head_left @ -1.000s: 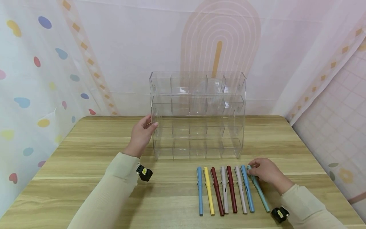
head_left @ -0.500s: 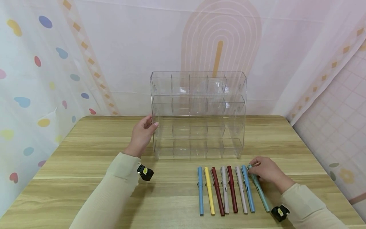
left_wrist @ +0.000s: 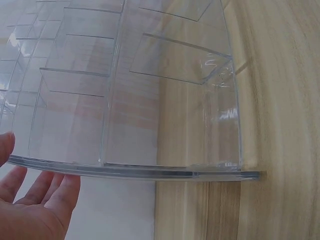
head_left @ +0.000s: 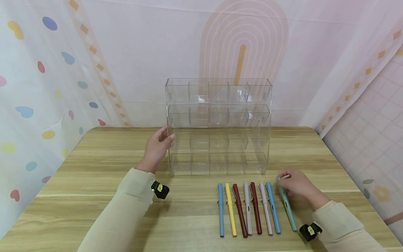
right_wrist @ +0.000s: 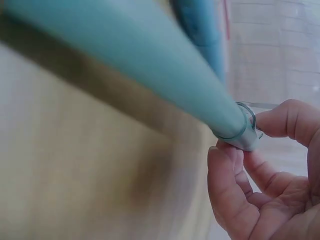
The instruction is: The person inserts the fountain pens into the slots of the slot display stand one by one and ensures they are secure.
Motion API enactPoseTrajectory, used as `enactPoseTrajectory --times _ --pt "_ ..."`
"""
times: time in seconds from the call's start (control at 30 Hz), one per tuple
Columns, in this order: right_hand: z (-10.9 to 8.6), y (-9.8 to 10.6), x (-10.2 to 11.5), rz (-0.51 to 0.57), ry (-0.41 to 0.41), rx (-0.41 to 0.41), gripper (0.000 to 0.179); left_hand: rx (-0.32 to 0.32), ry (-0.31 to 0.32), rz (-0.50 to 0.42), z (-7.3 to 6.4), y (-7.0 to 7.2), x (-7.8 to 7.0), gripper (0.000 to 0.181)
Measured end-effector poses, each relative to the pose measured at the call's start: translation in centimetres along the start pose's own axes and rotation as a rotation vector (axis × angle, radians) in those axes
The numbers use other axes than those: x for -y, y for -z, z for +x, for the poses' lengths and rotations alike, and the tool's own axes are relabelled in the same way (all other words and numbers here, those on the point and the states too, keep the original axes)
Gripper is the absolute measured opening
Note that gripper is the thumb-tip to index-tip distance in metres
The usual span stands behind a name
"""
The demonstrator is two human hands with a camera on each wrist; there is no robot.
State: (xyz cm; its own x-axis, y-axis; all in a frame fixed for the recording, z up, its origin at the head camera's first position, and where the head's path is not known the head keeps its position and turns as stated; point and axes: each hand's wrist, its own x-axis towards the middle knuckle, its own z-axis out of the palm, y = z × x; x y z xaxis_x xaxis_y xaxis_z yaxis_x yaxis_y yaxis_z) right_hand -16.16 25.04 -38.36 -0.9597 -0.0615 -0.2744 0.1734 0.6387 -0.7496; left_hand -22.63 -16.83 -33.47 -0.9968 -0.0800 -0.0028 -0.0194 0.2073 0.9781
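Observation:
A clear acrylic display rack (head_left: 218, 120) with four-sided compartments in stacked tiers stands upright on the table. My left hand (head_left: 155, 148) holds its left side panel, thumb in front and fingers behind; the left wrist view shows the fingers (left_wrist: 62, 200) along the panel's edge. On the right, my right hand (head_left: 297, 183) pinches a teal pen (head_left: 288, 208) by its cap end. In the right wrist view that pen (right_wrist: 175, 75) slants across, its clip end between thumb and fingertips, a shadow below its barrel.
Left of the teal pen lie several pens in a row: a blue pen (head_left: 273, 208), pale grey ones, dark red ones, a yellow pen (head_left: 230, 210) and another blue pen (head_left: 220, 210). The wooden table (head_left: 104, 175) meets a patterned curtain (head_left: 141, 52) behind.
My right hand has moved slightly back and right, and the teal pen's cap end has come along, shifting away from the row. The left hand and rack have stayed put.

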Motion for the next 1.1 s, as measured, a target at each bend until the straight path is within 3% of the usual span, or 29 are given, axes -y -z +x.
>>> enactPoseTrajectory --times 0.23,0.77,1.1 --pt "-0.3 1.5 1.0 0.081 -0.010 -0.020 0.040 -0.010 0.000 -0.009 0.3 -0.2 0.3 0.058" --pt "0.1 5.0 4.3 0.290 0.125 -0.076 0.047 -0.013 0.006 0.022 0.5 -0.6 0.5 0.056" --pt "0.4 6.1 7.2 0.519 0.213 -0.162 0.020 -0.003 0.016 0.016 0.6 -0.7 0.5 0.057"
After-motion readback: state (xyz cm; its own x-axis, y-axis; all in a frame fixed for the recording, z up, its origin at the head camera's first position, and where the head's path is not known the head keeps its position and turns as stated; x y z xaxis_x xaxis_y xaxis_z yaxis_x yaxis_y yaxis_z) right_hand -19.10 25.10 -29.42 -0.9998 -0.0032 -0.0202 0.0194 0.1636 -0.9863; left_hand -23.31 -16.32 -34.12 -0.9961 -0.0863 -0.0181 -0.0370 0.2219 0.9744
